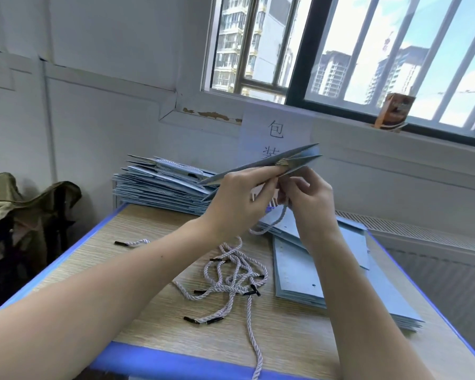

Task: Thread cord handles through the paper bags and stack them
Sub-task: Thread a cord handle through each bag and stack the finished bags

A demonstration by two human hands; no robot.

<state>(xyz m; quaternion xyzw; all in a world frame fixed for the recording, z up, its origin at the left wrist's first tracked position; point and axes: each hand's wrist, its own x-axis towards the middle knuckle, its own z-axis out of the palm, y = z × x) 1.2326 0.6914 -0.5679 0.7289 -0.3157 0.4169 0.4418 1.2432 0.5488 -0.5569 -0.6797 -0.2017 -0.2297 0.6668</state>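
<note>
I hold a flat, pale blue paper bag edge-on above the table. My left hand pinches its lower edge near the middle. My right hand sits just under the bag, fingers curled around a white twisted cord that hangs down from it in a loop. A knot of cord shows at the bag's edge by my fingertips. A stack of bags with cords fitted lies at the back left. A pile of flat bags lies at the right. Loose cords with black tips lie tangled mid-table.
The wooden table has a blue rim. One short cord lies alone at the left. An olive cloth hangs over something left of the table. A paper sign is on the wall, and a small orange box on the windowsill.
</note>
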